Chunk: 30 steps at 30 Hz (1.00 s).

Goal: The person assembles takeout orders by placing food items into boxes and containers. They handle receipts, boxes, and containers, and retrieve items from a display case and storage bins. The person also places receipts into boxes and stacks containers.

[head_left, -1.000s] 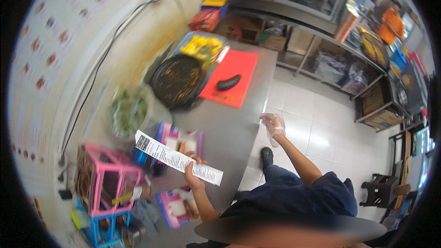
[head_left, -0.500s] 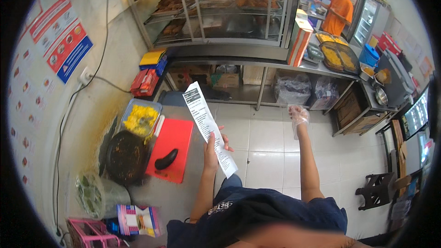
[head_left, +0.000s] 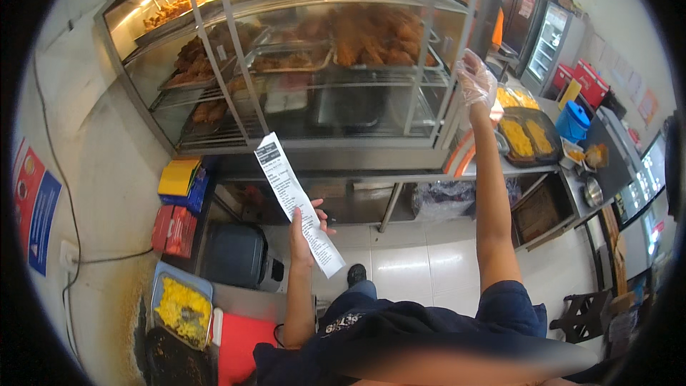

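Note:
A long white printed receipt point(head_left: 299, 204) is in my left hand point(head_left: 304, 232), with the thumb on its face and the fingers behind it. My right hand point(head_left: 477, 86), in a clear plastic glove, is raised at the right end of the glass display case point(head_left: 289, 144). Its fingers are curled close to the case's side frame; whether they grip the frame cannot be made out. Behind the glass, trays of browned fried food point(head_left: 379, 39) stand on the middle shelf, and more lies under warm lights on the top shelf.
Left of me on a metal counter are a tub of yellow food point(head_left: 182, 307), a dark pan point(head_left: 175, 357) and a red cutting board point(head_left: 234, 347). A dark bin point(head_left: 232, 254) stands below the case. Further right are a tray of yellow food point(head_left: 527, 136) and a blue bucket point(head_left: 572, 121).
I have moved closer to the display case, which now fills more of the view. My right hand has risen from over the floor to the case's right end. The receipt stays in my left hand.

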### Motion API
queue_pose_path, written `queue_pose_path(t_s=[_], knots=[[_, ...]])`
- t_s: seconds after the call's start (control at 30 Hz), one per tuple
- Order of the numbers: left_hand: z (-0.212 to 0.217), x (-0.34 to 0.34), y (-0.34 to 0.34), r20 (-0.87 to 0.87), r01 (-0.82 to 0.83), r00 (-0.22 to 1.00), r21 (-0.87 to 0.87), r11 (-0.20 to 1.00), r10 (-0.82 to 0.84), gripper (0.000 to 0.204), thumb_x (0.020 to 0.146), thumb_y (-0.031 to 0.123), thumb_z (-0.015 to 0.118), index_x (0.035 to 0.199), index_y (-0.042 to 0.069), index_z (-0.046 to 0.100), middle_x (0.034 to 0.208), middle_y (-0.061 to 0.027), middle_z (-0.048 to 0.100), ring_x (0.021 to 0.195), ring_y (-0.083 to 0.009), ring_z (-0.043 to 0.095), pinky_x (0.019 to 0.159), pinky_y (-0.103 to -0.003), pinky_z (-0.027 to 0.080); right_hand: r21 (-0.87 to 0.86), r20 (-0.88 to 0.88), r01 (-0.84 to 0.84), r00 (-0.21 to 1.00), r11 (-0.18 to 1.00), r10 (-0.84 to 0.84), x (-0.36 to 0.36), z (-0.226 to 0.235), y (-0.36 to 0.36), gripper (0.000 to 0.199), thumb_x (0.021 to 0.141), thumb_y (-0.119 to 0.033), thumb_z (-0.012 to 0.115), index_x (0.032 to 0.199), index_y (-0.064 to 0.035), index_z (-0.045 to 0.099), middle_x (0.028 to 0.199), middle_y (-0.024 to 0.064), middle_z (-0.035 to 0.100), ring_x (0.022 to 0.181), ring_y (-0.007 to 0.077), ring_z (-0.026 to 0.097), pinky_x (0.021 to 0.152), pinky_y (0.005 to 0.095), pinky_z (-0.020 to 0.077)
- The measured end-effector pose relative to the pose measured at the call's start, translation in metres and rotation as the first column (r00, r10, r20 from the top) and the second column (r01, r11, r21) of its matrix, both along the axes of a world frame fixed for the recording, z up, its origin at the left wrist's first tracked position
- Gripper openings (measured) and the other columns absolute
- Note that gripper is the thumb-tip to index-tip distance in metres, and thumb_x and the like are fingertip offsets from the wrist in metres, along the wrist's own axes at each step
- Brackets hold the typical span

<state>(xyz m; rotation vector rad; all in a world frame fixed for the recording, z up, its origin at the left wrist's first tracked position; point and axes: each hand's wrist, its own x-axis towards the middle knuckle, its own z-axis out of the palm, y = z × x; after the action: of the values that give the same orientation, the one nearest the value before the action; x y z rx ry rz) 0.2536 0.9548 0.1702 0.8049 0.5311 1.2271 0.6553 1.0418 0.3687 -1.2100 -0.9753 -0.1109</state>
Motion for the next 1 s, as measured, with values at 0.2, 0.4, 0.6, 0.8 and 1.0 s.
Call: queue_pose_path(t_s=[0.2, 0.4, 0.6, 0.8, 1.0], knots=[[0.066, 0.018, 0.084, -0.042, 0.058, 0.998, 0.157, 0.986, -0.052, 0.078, 0.095, 0.064, 0.026, 0.126, -0.004, 0.048, 0.085, -0.0076, 0.054, 0.066, -0.0109, 0.051, 0.064, -0.038, 0.057, -0.009, 0.293, 0.396, 0.879, 0.918, -0.377, -0.022, 0.010, 0.019, 0.029, 0.083, -0.003, 0.055, 0.108, -0.0069, 0.068, 0.101, 0.0085, 0.071, 0.093, 0.0187, 0.067, 0.084, 0.0300, 0.0499], [0.103, 0.042, 0.130, 0.034, 0.160, 0.984, 0.260, 0.952, -0.174, 0.097, 0.086, 0.078, 0.021, 0.124, -0.008, 0.046, 0.086, -0.0083, 0.054, 0.067, -0.0113, 0.052, 0.060, -0.036, 0.059, 0.128, 0.183, 0.007, 0.983, 0.992, -0.030, -0.041, -0.008, 0.008, 0.030, 0.084, -0.006, 0.057, 0.112, -0.0037, 0.067, 0.102, 0.0091, 0.069, 0.090, 0.0174, 0.065, 0.081, 0.0291, 0.0494], [0.115, 0.058, 0.149, 0.079, 0.203, 0.969, 0.298, 0.933, -0.236, 0.091, 0.089, 0.074, 0.022, 0.123, -0.007, 0.048, 0.086, -0.0097, 0.055, 0.066, -0.0130, 0.054, 0.061, -0.037, 0.059, -0.184, 0.127, -0.170, 0.973, 0.968, 0.195, -0.054, -0.064, -0.029, 0.027, 0.087, -0.014, 0.060, 0.108, 0.0002, 0.068, 0.108, 0.0166, 0.067, 0.094, 0.0209, 0.065, 0.082, 0.0314, 0.0493], [0.113, 0.050, 0.152, 0.075, 0.139, 0.983, 0.311, 0.940, -0.170, 0.092, 0.088, 0.074, 0.024, 0.119, -0.009, 0.050, 0.083, -0.0103, 0.055, 0.064, -0.0132, 0.054, 0.056, -0.036, 0.059, -0.654, 0.508, 0.396, 0.861, 0.645, -0.014, -0.078, -0.143, 0.000, 0.074, 0.076, -0.011, 0.071, 0.141, -0.0011, 0.037, 0.114, 0.0240, 0.062, 0.098, 0.0379, 0.064, 0.085, 0.0402, 0.0504], [0.111, 0.055, 0.150, 0.114, 0.074, 0.988, 0.270, 0.960, -0.108, 0.094, 0.087, 0.076, 0.024, 0.119, -0.009, 0.049, 0.083, -0.0101, 0.055, 0.065, -0.0136, 0.054, 0.057, -0.035, 0.058, -0.766, 0.264, 0.050, 0.934, 0.641, 0.242, -0.047, -0.174, 0.012, 0.089, 0.073, -0.007, 0.070, 0.147, -0.0034, 0.020, 0.123, 0.0260, 0.056, 0.113, 0.0398, 0.055, 0.095, 0.0375, 0.0445]])
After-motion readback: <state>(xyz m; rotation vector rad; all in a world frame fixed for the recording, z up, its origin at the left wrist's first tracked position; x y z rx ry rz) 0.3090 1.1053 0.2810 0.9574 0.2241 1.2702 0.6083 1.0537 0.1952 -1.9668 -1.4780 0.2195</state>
